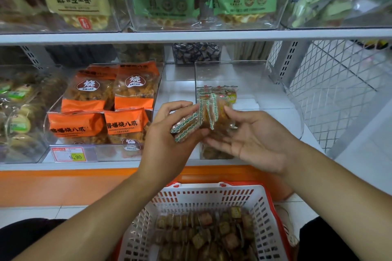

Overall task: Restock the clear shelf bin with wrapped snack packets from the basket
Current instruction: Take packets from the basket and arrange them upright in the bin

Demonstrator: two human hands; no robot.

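My left hand grips a few small wrapped snack packets with green-and-white sealed edges, right in front of the clear shelf bin. My right hand is beside it, palm up with relaxed fingers, its fingertips touching another cluster of packets standing on edge at the bin's front left. Several packets stand further back inside the bin. The white and red basket sits below my arms, holding several wrapped snack packets.
A neighbouring clear bin on the left holds orange snack bags, with a 9.90 price tag in front. An upper shelf carries bins of green and yellow bags. A white mesh panel closes the right side.
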